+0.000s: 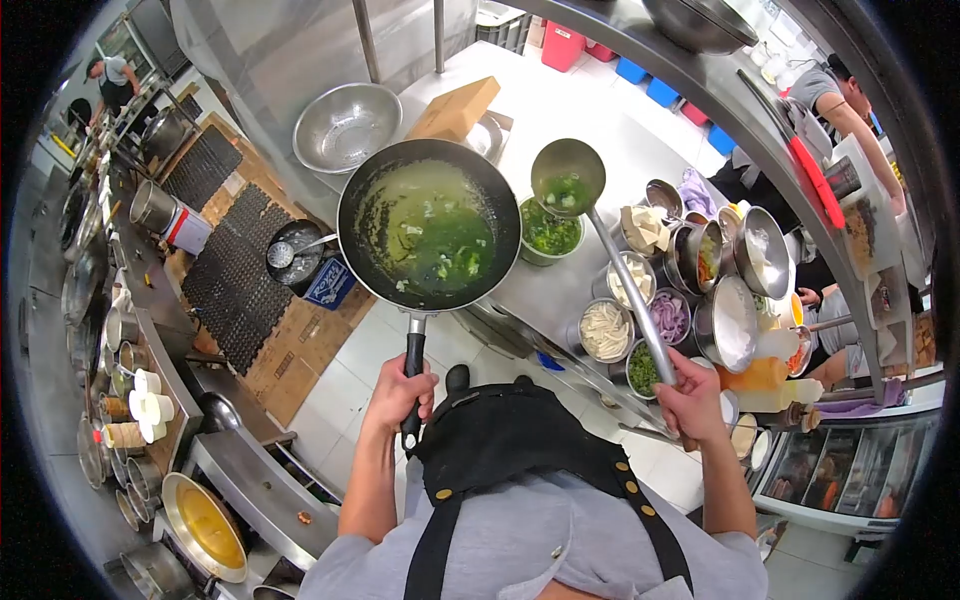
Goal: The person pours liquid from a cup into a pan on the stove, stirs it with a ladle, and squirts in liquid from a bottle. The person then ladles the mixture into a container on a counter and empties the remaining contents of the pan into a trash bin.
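My left hand (402,392) is wrapped round the black handle of a frying pan (360,265). Green liquid with bits of leafy greens covers the pan's bottom. In my right hand (690,396) is the long metal handle of a ladle (570,150), its bowl raised to the right of the pan and holding some green pieces. Below the ladle's bowl stands a round container of chopped greens (550,236). Closer to my right hand are tins of sliced purple onion (668,316), pale strips (605,332) and chopped green herbs (642,368).
A metal colander (347,128) and a cardboard box (455,108) lie behind the pan. Squeeze bottles (752,376) and bowls crowd the right side. An overhead shelf (800,120) runs along the right. Stoves with pots (145,480) line the left. Other people work at both sides.
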### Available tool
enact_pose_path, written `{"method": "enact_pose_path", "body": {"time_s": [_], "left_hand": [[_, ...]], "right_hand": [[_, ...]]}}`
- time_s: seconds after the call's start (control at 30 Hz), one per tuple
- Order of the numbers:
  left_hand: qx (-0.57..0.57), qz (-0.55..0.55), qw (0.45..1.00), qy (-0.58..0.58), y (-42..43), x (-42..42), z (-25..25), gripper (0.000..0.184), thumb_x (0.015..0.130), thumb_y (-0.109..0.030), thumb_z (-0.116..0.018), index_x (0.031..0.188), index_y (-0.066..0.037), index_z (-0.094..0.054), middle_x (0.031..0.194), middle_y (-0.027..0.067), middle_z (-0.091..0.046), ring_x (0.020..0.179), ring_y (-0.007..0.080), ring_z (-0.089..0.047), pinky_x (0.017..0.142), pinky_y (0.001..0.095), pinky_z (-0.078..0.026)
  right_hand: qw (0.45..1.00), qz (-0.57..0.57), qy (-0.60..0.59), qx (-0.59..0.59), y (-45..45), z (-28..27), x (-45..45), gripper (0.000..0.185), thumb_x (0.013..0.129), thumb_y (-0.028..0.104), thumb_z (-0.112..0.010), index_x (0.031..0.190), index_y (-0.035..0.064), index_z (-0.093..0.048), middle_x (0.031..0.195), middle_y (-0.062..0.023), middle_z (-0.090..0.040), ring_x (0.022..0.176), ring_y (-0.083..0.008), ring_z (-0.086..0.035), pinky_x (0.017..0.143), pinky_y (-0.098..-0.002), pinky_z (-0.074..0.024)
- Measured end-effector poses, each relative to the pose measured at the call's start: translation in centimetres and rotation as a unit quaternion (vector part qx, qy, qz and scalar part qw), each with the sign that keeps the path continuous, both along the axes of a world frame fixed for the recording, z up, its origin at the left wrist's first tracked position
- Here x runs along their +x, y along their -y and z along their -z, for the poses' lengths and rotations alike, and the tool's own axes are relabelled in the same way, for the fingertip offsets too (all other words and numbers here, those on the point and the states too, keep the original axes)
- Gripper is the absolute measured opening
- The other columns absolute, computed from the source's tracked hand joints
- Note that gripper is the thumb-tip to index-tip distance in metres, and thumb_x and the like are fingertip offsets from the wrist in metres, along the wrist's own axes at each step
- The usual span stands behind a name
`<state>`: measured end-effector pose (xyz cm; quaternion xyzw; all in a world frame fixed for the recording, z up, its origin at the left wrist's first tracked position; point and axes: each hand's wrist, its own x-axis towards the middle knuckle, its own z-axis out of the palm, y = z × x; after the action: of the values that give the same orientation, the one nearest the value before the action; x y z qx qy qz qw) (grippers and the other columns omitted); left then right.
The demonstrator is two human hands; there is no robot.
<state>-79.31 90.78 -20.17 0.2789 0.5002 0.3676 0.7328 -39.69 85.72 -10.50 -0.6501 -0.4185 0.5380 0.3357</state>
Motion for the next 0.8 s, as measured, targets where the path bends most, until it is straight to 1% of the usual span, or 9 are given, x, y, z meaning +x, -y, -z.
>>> {"method": "enact_pose_path", "body": {"time_s": [0.13,0.2,0.33,0.4,0.43,0.5,0.63,0.73,0.8], "left_hand": [[-0.004,-0.006,1.0,-0.004,0.1,-0.3,0.4,0.018,0.077,0.0,-0.059,0.07,-0.004,-0.043,0.051,0.0048,-0.048,0.036,0.0141,-0.046,0.036,0.0284,-0.04],[-0.002,-0.003,1.0,-0.005,0.1,-0.3,0.6,0.019,0.077,0.0,-0.059,0.07,-0.004,-0.043,0.051,0.0047,-0.048,0.037,0.014,-0.047,0.036,0.0288,-0.04],[-0.013,-0.002,1.0,0.001,0.1,-0.4,0.9,0.019,0.078,0.001,-0.059,0.07,-0.004,-0.043,0.051,0.0047,-0.047,0.038,0.0142,-0.047,0.036,0.0292,-0.04],[-0.017,-0.003,1.0,0.009,0.1,-0.4,1.2,0.018,0.078,0.001,-0.059,0.07,-0.004,-0.043,0.051,0.0046,-0.047,0.038,0.0142,-0.047,0.036,0.0294,-0.04],[-0.014,0.0,1.0,0.013,0.1,-0.4,1.7,0.019,0.078,0.001,-0.059,0.07,-0.004,-0.043,0.051,0.0046,-0.047,0.038,0.0143,-0.047,0.036,0.0293,-0.04],[-0.011,0.003,1.0,0.017,0.0,-0.6,1.9,0.019,0.078,0.001,-0.059,0.07,-0.004,-0.043,0.051,0.0046,-0.047,0.038,0.0144,-0.047,0.037,0.0293,-0.039],[-0.006,0.035,0.999,0.034,-0.7,-0.6,1.8,0.019,0.078,0.002,-0.06,0.072,-0.004,-0.043,0.052,0.0047,-0.048,0.039,0.0143,-0.047,0.037,0.0291,-0.039],[0.002,0.078,0.996,0.037,-1.6,-0.8,1.6,0.018,0.078,0.001,-0.06,0.074,-0.004,-0.043,0.053,0.0047,-0.049,0.039,0.0139,-0.048,0.037,0.0285,-0.039],[0.006,0.117,0.993,0.02,-2.4,-0.5,0.9,0.019,0.078,0.001,-0.061,0.075,-0.004,-0.043,0.053,0.0043,-0.049,0.04,0.0135,-0.048,0.037,0.0281,-0.039]], "right_hand": [[0.993,0.022,0.117,-0.002,0.2,5.1,0.7,0.061,0.08,-0.003,-0.064,0.138,0.0049,-0.047,0.075,-0.0021,-0.063,0.051,-0.0046,-0.05,0.044,-0.0238,-0.0408],[0.945,-0.075,0.295,0.122,0.5,6.0,1.0,0.06,0.077,0.001,-0.067,0.135,0.0029,-0.05,0.072,-0.0068,-0.062,0.052,-0.0064,-0.05,0.048,-0.0263,-0.0445],[0.884,-0.103,0.402,0.216,1.8,5.3,-0.3,0.061,0.077,0.004,-0.068,0.134,0.0009,-0.049,0.072,-0.0163,-0.058,0.052,-0.0115,-0.054,0.052,-0.0295,-0.0483],[0.89,-0.097,0.392,0.21,3.1,6.0,-0.7,0.06,0.079,0.003,-0.067,0.136,0.0015,-0.046,0.072,-0.0118,-0.06,0.051,-0.0113,-0.055,0.049,-0.0286,-0.0467],[0.96,-0.026,0.26,0.1,3.5,6.2,-1.0,0.06,0.081,0.001,-0.065,0.138,0.0027,-0.045,0.072,-0.0085,-0.06,0.049,-0.0105,-0.054,0.046,-0.0277,-0.0447],[0.996,0.084,-0.002,-0.032,3.7,5.4,-1.8,0.061,0.083,-0.009,-0.055,0.141,0.0009,-0.04,0.07,-0.0022,-0.058,0.042,-0.006,-0.048,0.035,-0.0223,-0.036],[0.998,0.057,0.018,0.023,5.6,5.8,-0.5,0.063,0.081,-0.012,-0.056,0.141,-0.0015,-0.039,0.074,-0.0055,-0.06,0.041,-0.0059,-0.047,0.034,-0.0225,-0.0367],[0.932,-0.103,0.277,0.211,4.0,4.3,-0.4,0.062,0.078,-0.007,-0.063,0.137,-0.0008,-0.046,0.083,-0.0086,-0.066,0.055,-0.0099,-0.056,0.051,-0.0228,-0.0454],[0.877,-0.142,0.38,0.258,1.5,1.6,-2.2,0.061,0.074,-0.002,-0.067,0.133,0.0021,-0.05,0.086,-0.0172,-0.063,0.062,-0.0233,-0.061,0.059,-0.0303,-0.0484]]}}
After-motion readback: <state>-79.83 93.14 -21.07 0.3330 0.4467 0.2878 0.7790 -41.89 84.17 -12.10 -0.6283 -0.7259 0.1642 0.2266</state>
